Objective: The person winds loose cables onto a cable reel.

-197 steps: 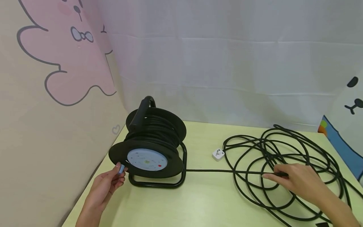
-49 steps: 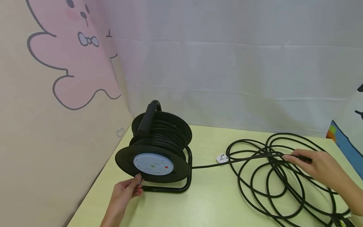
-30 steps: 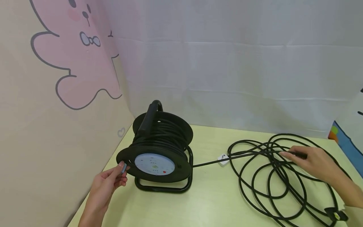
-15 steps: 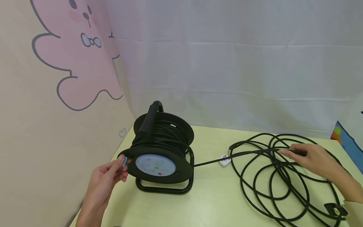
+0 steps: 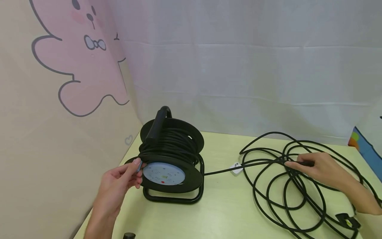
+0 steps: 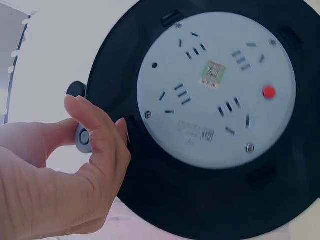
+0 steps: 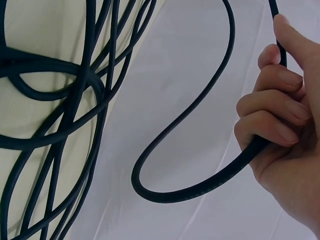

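A black cable reel stands on its tubular frame left of the middle, with black cable wound between its flanges. Its front carries a pale socket plate with a red button. My left hand pinches the small blue-grey crank knob at the flange's left side, thumb and fingers around it. From the drum, the black cable runs right to my right hand. In the right wrist view, that hand's fingers curl around the cable, which hangs in a loop below them.
Loose cable coils spread over the right side of the table. A white plug lies beside them, partly behind the taut cable. A black object shows at the bottom edge. Curtain and printed wall stand close behind and left.
My left hand has carried the knob up and rightward around the flange, and the socket plate has turned with it. My right hand has shifted slightly left while holding the cable.
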`<state>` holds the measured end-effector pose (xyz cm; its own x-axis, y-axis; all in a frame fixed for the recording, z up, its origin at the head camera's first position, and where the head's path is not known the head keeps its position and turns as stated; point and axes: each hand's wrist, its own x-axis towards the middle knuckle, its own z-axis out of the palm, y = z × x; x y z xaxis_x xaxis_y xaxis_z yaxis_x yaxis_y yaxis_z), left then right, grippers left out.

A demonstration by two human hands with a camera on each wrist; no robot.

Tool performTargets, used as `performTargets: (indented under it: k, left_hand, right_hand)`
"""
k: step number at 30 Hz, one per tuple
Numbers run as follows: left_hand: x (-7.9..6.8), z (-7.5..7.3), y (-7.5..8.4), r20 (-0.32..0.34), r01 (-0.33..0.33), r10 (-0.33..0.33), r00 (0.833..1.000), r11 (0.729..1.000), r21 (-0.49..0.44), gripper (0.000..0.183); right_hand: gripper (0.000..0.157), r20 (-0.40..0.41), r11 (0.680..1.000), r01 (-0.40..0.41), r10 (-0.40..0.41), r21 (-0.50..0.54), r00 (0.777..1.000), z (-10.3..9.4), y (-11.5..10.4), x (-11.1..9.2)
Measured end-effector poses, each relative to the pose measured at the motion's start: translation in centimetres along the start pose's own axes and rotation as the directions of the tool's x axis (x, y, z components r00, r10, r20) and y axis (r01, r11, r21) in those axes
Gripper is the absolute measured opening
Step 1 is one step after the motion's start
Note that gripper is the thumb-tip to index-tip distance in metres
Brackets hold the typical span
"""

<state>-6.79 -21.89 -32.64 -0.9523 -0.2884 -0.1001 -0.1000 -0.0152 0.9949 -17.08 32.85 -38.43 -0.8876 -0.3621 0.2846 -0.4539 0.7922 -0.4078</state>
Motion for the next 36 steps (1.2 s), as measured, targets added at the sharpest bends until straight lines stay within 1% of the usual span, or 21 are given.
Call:
performTargets:
  k: [6,10,17,22,24,27,32,36]
  left_hand:
    - [-0.4,1.2,0.5,0.030,-0.012,0.012,0.999,1.000,-0.006,0.036]
    - [-0.6,2.5,0.6,0.053,-0.019,0.020,0.998,1.000,-0.023,0.036]
    - [-0.9,4.7,0.3,0.091,-0.061,0.062,0.994,0.998,-0.009,0.038]
    - [-1.4,6.0,-0.1,0.107,-0.077,0.078,0.991,0.997,-0.018,0.038]
    - [-1.6,6.7,-0.2,0.124,-0.079,0.082,0.989,0.997,-0.026,0.037]
    - [-1.7,7.8,-0.7,0.162,-0.071,0.077,0.984,0.997,-0.043,0.035]
    - [-1.9,9.7,-1.8,0.241,-0.022,0.039,0.970,0.997,-0.076,0.033]
    - [-2.0,10.8,-2.8,0.284,0.000,0.022,0.959,0.997,-0.080,0.033]
  right_hand:
    - [0.046,0.010,0.995,0.056,-0.057,0.077,0.998,0.6,-1.0,0.1]
    - [0.046,0.009,0.991,0.103,-0.105,0.085,0.994,1.1,-1.4,0.3]
    - [0.041,0.058,0.990,0.107,-0.113,0.096,0.992,2.1,-2.4,0.4]
    - [0.038,0.079,0.983,0.139,-0.148,0.117,0.986,2.7,-3.4,0.8]
    - [0.037,0.092,0.980,0.154,-0.166,0.124,0.982,2.7,-3.8,1.0]
    - [0.037,0.097,0.979,0.176,-0.187,0.104,0.978,2.7,-4.2,1.1]
    - [0.036,0.079,0.977,0.211,-0.211,0.012,0.974,2.2,-4.8,1.0]
    - [0.039,0.046,0.960,0.276,-0.273,-0.055,0.961,1.3,-5.2,1.1]
